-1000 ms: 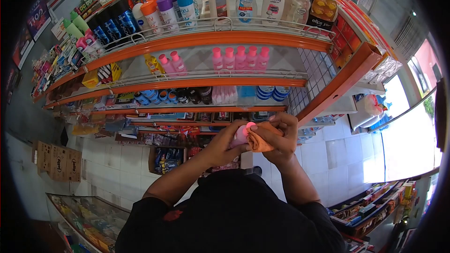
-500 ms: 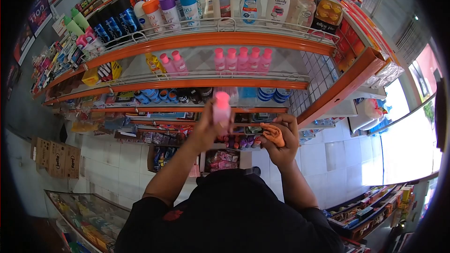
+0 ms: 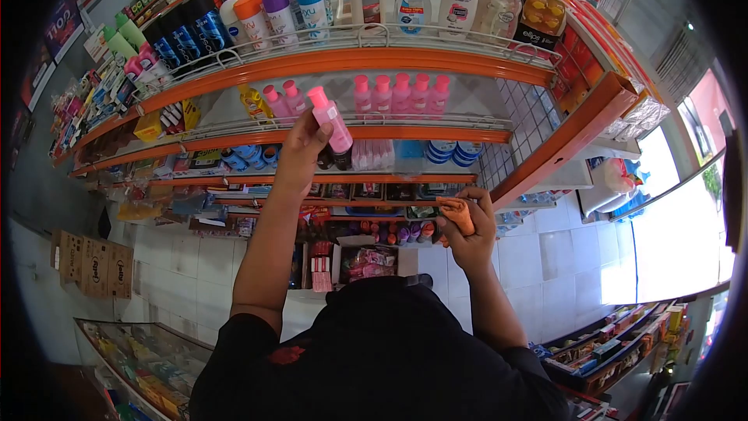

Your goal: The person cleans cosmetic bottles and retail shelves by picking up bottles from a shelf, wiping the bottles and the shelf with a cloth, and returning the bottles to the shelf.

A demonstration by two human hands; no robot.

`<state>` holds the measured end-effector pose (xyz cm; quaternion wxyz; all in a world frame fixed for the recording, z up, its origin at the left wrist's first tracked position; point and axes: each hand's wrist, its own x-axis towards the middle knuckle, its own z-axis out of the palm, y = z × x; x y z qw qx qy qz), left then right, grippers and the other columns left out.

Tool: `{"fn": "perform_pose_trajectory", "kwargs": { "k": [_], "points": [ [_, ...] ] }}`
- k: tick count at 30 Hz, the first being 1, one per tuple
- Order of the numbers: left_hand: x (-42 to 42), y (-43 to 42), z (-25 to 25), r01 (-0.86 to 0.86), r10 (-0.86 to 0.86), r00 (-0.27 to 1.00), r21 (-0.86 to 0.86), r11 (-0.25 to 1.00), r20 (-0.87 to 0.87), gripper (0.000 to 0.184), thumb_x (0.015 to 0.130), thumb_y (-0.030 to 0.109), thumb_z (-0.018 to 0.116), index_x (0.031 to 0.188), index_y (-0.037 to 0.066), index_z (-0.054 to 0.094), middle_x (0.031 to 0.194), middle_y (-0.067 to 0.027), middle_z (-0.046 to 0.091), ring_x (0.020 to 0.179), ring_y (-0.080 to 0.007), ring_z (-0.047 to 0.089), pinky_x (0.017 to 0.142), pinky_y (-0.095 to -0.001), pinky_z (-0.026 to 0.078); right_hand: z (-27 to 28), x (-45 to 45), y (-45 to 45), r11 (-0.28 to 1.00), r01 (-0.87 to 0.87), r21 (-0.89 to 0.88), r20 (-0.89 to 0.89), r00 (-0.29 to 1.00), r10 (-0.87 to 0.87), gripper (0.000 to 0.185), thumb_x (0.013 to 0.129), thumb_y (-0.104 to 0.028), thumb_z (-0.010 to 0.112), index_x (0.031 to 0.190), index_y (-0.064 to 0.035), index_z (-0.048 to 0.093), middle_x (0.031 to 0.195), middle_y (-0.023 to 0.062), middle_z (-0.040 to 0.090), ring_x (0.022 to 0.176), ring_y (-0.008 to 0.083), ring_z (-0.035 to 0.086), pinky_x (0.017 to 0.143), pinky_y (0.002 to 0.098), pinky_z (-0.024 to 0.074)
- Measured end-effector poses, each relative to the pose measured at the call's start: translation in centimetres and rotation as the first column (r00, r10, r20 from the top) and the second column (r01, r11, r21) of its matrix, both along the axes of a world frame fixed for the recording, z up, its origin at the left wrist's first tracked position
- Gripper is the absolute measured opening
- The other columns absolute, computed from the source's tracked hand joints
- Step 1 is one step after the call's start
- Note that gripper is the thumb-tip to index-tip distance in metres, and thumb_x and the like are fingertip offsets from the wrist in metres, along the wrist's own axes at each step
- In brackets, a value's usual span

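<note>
A pink bottle with a pink cap is gripped by my left hand, tilted, in front of the second shelf's wire rail. Behind it on that shelf stand two pink bottles to the left and a row of several like ones to the right. My right hand is closed around a folded orange cloth, lower down near the right end of the shelves.
The upper shelf edge carries lotion bottles and spray cans behind a wire rail. An orange upright post rises at the right. Open boxes of packets stand low before me. A glass case is at lower left.
My left hand has moved up and to the left, carrying the pink bottle from in front of my chest to the second shelf. The right hand with the cloth has barely moved.
</note>
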<state>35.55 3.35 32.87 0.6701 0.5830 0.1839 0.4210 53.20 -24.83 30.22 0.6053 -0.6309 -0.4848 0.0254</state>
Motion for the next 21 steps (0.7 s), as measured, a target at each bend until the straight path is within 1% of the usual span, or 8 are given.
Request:
{"fn": "perform_pose_trajectory", "kwargs": {
  "k": [5, 8, 11, 14, 17, 20, 21],
  "points": [
    [0.7, 2.7, 0.1, -0.069, 0.066, 0.998, 0.173, 0.982, 0.02, 0.043, 0.1, 0.024, 0.074, 0.133, 0.002, 0.057, 0.126, -0.0064, 0.064, 0.123, -0.0169, 0.059, 0.109, -0.0348, 0.044, -0.1, 0.0, 0.0, 1.0, 0.002, -0.013, 0.022, 1.0, -0.002, 0.031, 0.077, -0.01, 0.087, 0.103, 0.0032, 0.075, 0.111, 0.0117, 0.057, 0.099, 0.0238, 0.06, 0.084, 0.0337, 0.0498],
    [1.4, 3.3, 0.2, -0.141, 0.14, 0.99, 0.275, 0.951, 0.024, 0.038, 0.099, 0.018, 0.075, 0.128, 0.002, 0.057, 0.126, -0.0068, 0.064, 0.121, -0.018, 0.061, 0.107, -0.0345, 0.047, -0.2, 0.0, 0.0, 1.0, 0.005, -0.017, 0.013, 1.0, -0.005, 0.031, 0.077, -0.01, 0.087, 0.102, 0.0032, 0.075, 0.11, 0.012, 0.058, 0.099, 0.0245, 0.06, 0.084, 0.0341, 0.0498],
    [2.6, 3.6, -0.1, -0.258, 0.275, 0.961, 0.42, 0.87, 0.021, 0.038, 0.097, 0.016, 0.076, 0.126, 0.001, 0.056, 0.121, -0.0093, 0.067, 0.113, -0.0216, 0.068, 0.099, -0.0362, 0.054, -0.1, 0.2, -0.2, 0.999, 0.013, -0.042, 0.034, 0.999, -0.012, 0.031, 0.077, -0.011, 0.087, 0.102, 0.0032, 0.074, 0.11, 0.0122, 0.058, 0.098, 0.0251, 0.06, 0.084, 0.0348, 0.0499],
    [3.6, 3.5, 0.3, -0.324, 0.428, 0.901, 0.541, 0.776, -0.075, 0.04, 0.094, 0.017, 0.079, 0.123, 0.0, 0.057, 0.112, -0.0134, 0.071, 0.103, -0.0257, 0.073, 0.088, -0.0387, 0.059, -0.3, 0.2, -0.3, 0.999, 0.008, -0.044, 0.02, 1.0, -0.007, 0.031, 0.078, -0.012, 0.087, 0.101, 0.0031, 0.074, 0.11, 0.0124, 0.058, 0.098, 0.0256, 0.06, 0.084, 0.0353, 0.0501],
    [4.6, 3.7, 0.4, -0.3, 0.529, 0.833, 0.673, 0.676, -0.16, 0.045, 0.089, 0.02, 0.083, 0.118, -0.001, 0.058, 0.106, -0.0184, 0.072, 0.096, -0.0311, 0.075, 0.081, -0.0413, 0.059, -0.6, 0.2, -0.2, 0.999, 0.001, -0.045, 0.019, 1.0, -0.001, 0.031, 0.078, -0.013, 0.087, 0.102, 0.003, 0.074, 0.109, 0.0124, 0.058, 0.099, 0.0257, 0.061, 0.084, 0.0354, 0.0502],
    [5.5, 3.9, 0.6, -0.304, 0.644, 0.75, 0.784, 0.541, -0.154, 0.047, 0.086, 0.016, 0.086, 0.118, -0.002, 0.057, 0.104, -0.0177, 0.074, 0.098, -0.0296, 0.076, 0.083, -0.0373, 0.062, -0.6, -0.1, -0.4, 0.999, -0.005, -0.048, -0.036, 0.999, 0.003, 0.032, 0.079, -0.013, 0.087, 0.102, 0.0031, 0.074, 0.109, 0.0124, 0.058, 0.099, 0.0259, 0.061, 0.084, 0.0354, 0.0502],
    [5.7, 3.9, 1.0, -0.298, 0.641, 0.746, 0.769, 0.566, -0.183, 0.047, 0.085, 0.017, 0.086, 0.117, -0.003, 0.057, 0.103, -0.018, 0.074, 0.097, -0.0301, 0.076, 0.082, -0.0375, 0.062, -0.8, -0.1, -0.5, 0.999, -0.01, -0.05, -0.053, 0.999, 0.008, 0.032, 0.079, -0.013, 0.087, 0.102, 0.0032, 0.075, 0.109, 0.0125, 0.058, 0.099, 0.026, 0.061, 0.085, 0.0354, 0.0502]
  ]
}}
